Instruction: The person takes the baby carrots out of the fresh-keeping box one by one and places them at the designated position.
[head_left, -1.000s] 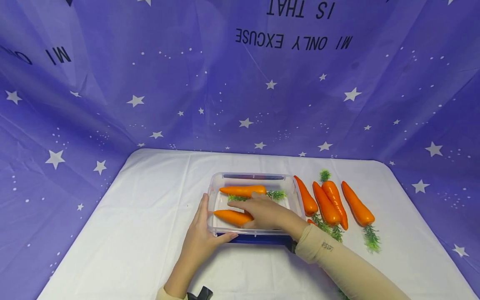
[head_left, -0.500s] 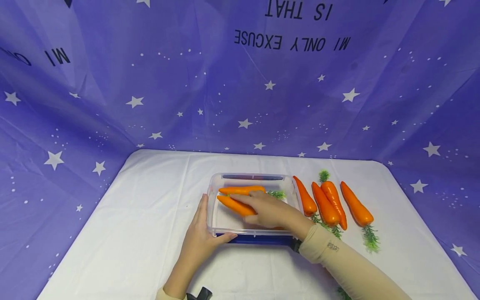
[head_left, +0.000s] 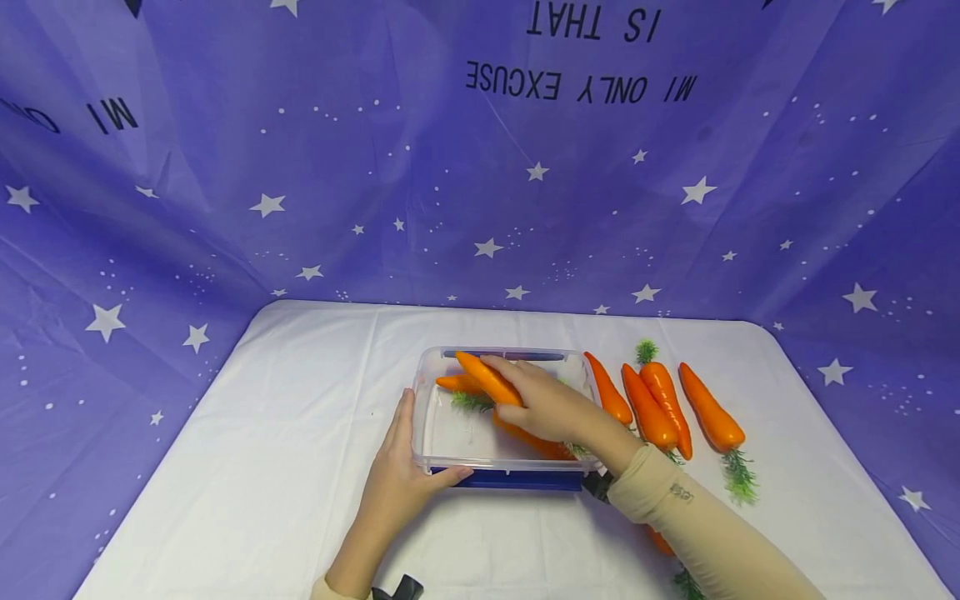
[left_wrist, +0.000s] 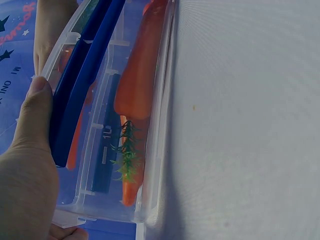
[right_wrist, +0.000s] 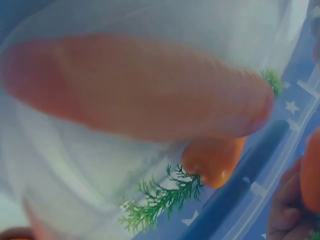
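The carrot (head_left: 491, 385) lies slanted under the right hand (head_left: 543, 408), whose fingers curl over it inside the clear box (head_left: 427, 417), its tip above a second carrot (head_left: 453, 384) by the far wall. The left hand (head_left: 397, 479) grips the box's near-left corner, thumb on the blue clip (left_wrist: 75, 100). Right of the right hand, four more carrots (head_left: 652, 404) lie on the table (head_left: 300, 400). Judged risk: the lifted carrot may slip and wedge crosswise over the other, since the grip looks shallow
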